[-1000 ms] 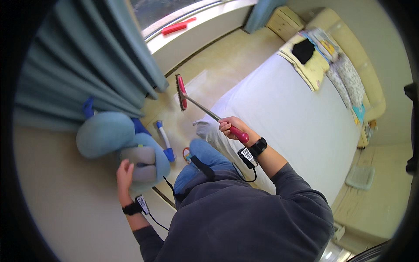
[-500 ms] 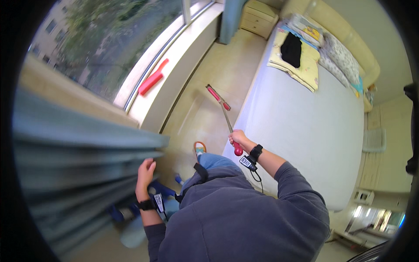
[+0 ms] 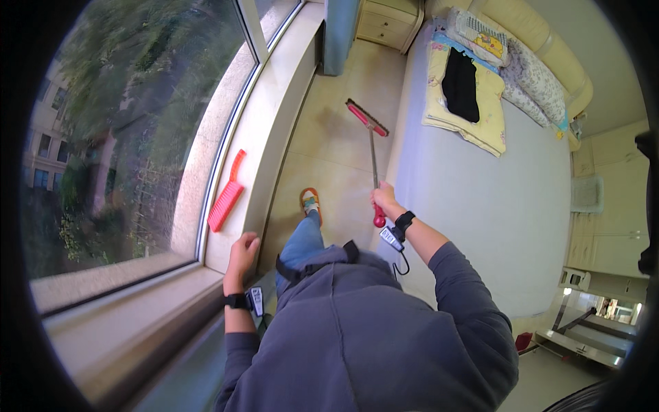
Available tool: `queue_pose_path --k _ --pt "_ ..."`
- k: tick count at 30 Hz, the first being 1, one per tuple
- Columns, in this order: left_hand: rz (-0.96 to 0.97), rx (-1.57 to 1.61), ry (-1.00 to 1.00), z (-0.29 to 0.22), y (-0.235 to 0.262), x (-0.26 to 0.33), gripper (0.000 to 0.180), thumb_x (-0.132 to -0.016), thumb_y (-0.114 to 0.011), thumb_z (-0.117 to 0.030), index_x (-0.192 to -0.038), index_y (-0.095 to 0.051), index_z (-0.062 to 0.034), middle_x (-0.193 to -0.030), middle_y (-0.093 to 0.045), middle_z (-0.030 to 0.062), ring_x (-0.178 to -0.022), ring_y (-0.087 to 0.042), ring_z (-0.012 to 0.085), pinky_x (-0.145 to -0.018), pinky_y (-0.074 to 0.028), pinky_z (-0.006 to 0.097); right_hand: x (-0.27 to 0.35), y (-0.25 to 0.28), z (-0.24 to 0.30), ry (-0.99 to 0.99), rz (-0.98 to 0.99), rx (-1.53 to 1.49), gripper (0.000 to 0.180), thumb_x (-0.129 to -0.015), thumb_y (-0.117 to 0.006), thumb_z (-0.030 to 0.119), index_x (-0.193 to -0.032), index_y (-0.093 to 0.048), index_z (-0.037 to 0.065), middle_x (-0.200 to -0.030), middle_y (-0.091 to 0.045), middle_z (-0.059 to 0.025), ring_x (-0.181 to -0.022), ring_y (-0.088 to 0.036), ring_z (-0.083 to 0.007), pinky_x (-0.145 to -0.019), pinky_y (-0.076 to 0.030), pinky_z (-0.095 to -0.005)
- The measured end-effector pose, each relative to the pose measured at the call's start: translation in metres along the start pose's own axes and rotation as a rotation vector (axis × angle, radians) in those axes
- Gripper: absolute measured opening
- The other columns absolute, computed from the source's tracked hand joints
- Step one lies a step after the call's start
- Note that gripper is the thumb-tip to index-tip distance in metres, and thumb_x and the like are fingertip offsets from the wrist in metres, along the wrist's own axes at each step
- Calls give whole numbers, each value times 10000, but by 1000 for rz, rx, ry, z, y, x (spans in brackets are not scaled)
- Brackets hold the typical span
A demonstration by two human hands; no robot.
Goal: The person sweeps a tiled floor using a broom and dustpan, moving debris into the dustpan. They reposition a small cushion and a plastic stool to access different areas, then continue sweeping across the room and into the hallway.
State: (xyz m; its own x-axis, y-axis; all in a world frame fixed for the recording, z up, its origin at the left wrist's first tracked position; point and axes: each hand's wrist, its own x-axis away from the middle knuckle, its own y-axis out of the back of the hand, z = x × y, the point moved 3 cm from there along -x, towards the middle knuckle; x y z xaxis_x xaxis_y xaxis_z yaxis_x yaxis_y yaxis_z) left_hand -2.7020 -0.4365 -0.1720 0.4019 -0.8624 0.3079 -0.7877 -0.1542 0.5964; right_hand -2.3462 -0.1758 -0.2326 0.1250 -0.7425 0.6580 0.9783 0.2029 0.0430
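My right hand point(image 3: 386, 198) is closed round the lower handle of a window squeegee point(image 3: 375, 161). The squeegee has a red knob end, a thin metal shaft and a pink head with a dark edge. Its head points away from me, over the floor beside the bed. My left hand point(image 3: 242, 253) hangs with loosely curled fingers next to the window sill, nothing in it. On the sill, just ahead of that hand, lies a red bed brush point(image 3: 226, 206) with a curved handle.
Left of me runs a large window point(image 3: 147, 137) with a pale sill point(image 3: 264, 137). A wide bed point(image 3: 480, 206) fills the right side, with a folded yellow quilt point(image 3: 491, 130), black cloth point(image 3: 460, 86) and pillows. A nightstand point(image 3: 388, 24) stands at the far end.
I have stepped forward past the blue-grey curtain, which has left the view at the left. The squeegee head has swung farther ahead and rightward, and the red brush is now closer.
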Motion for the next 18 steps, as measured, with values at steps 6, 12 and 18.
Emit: queue_pose_path --k 6,12,18 --pt "172 -113 -25 -95 17 -165 230 -807 -571 -160 -972 -579 -1 -848 -629 158 -797 -619 257 -712 -485 321 -80 -5 84 20 -178 292 558 -796 -479 43 -1318 -281 31 -541 -468 -44 -393 -428 -134 -340 -369 -283" --pt "216 0 -169 -156 2 -280 234 -798 -587 -175 -968 -578 -16 -837 -624 160 -796 -615 277 -709 -484 330 -189 5 147 35 -172 227 484 -840 -501 139 -1287 -341 42 -507 -483 -62 -357 -455 -166 -316 -367 -309" --pt "110 -180 145 -144 -12 -323 250 -807 -573 -185 -981 -575 -5 -855 -621 186 -785 -614 300 -699 -487 353 -383 22 233 94 -189 352 364 -836 -479 138 -1180 -431 30 -569 -520 -118 -414 -508 -226 -371 -409 -339"
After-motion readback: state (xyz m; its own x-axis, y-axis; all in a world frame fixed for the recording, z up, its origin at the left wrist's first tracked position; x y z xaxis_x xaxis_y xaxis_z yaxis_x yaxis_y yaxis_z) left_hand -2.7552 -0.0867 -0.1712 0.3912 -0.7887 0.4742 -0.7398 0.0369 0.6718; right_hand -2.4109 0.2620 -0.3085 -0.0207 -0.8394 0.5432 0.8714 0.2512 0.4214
